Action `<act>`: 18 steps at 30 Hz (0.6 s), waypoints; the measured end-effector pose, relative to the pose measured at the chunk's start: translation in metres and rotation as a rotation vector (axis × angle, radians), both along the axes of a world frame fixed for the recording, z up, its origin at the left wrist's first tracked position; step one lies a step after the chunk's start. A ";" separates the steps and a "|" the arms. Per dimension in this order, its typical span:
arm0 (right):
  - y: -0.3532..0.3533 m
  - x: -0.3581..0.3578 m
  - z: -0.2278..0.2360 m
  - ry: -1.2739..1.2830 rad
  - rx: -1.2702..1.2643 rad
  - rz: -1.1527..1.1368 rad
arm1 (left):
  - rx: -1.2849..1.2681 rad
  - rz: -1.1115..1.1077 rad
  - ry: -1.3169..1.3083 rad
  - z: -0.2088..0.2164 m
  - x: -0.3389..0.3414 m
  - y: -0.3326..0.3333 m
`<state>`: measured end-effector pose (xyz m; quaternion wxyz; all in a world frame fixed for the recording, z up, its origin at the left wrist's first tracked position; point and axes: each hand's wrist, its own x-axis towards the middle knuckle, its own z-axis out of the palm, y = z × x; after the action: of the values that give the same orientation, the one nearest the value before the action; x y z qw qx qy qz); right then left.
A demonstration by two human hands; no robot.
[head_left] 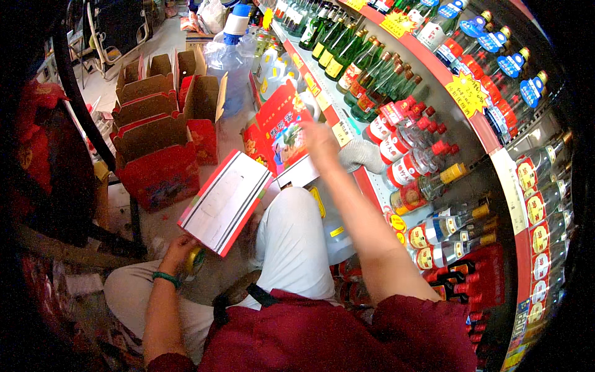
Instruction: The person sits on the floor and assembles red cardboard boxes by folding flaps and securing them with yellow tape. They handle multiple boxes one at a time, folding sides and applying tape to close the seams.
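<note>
A white panel with black lines and red edges [226, 201] tilts in front of my knee. Beyond it stands a red carton [284, 124] with a colourful picture. My right hand [321, 146] is at the carton's upper right edge; its fingers are blurred, so its grip is unclear. Low on the left, my left hand [178, 251] is closed around a small gold-and-green can [196, 260], partly hidden by the fingers. That can is just below the white panel's lower left corner. I cannot tell whether the panel and the red carton are joined.
Open red cardboard boxes [158, 158] stand on the floor to the left. Past them is a large clear water jug [232, 62] with a blue cap. Shelves of glass bottles [347, 59] curve along my right side. A folded chair [118, 34] is at the far left.
</note>
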<state>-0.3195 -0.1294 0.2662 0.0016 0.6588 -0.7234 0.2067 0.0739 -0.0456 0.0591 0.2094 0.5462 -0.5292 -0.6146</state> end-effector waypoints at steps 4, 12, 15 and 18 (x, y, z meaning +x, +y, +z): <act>-0.026 -0.131 0.009 0.227 -0.198 -0.228 | -0.012 -0.021 0.057 0.000 -0.011 -0.004; -0.063 -0.197 -0.007 0.206 0.285 -0.545 | 0.243 0.114 0.059 0.034 -0.018 0.000; -0.065 -0.195 -0.007 0.300 0.297 -0.566 | 0.118 0.113 0.158 0.003 -0.011 0.003; -0.069 -0.194 -0.005 0.305 0.247 -0.562 | 0.121 0.068 0.245 -0.035 -0.002 -0.002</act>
<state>-0.5139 -0.1987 0.2609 0.0868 0.4523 -0.8876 0.0083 0.0719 -0.0478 0.0245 0.2599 0.4965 -0.4428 -0.6999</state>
